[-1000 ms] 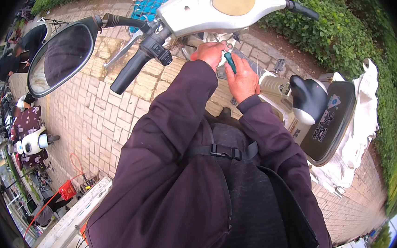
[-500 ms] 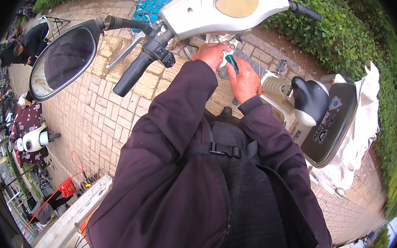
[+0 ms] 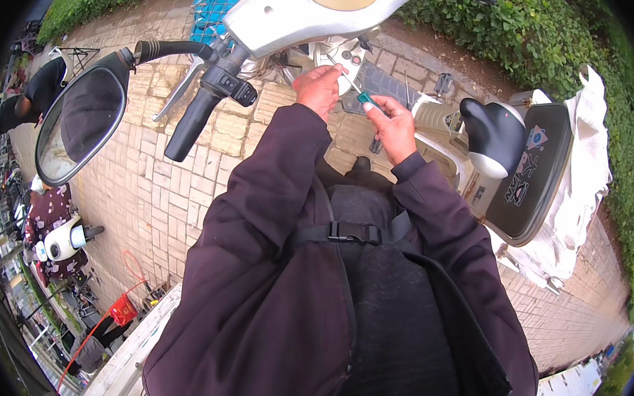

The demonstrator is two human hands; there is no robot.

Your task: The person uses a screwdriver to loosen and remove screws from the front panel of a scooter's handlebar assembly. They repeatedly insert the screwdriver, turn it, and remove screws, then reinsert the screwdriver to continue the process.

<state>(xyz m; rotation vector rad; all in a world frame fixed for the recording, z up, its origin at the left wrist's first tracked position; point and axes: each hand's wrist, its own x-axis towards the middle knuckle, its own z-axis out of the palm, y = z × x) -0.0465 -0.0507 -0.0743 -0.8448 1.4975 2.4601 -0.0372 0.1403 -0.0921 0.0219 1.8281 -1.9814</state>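
My right hand (image 3: pixel 395 126) is closed around the green handle of a screwdriver (image 3: pixel 365 99), whose thin metal shaft slants up and left. By the shaft, my left hand (image 3: pixel 318 92) has its fingertips pinched together; what they hold, if anything, is too small to make out. Just beyond both hands is a white panel (image 3: pixel 349 55) with round dark spots, beneath the silver handlebar cover (image 3: pixel 284 18) of an electric scooter. To the right of the panel lies the scooter's grey footboard (image 3: pixel 386 88).
At the left are a black handlebar grip (image 3: pixel 194 126), a brake lever (image 3: pixel 178 95) and a mirror (image 3: pixel 86 116). A black saddle (image 3: pixel 493 139) and a dark padded seat (image 3: pixel 529 174) stand at the right. Hedges (image 3: pixel 581 50) line the far right; a person (image 3: pixel 37 93) is at far left.
Both hands have drawn back from beneath the handlebar cover, more of the white panel shows, and the screwdriver's shaft is now visible. The view has shifted slightly.
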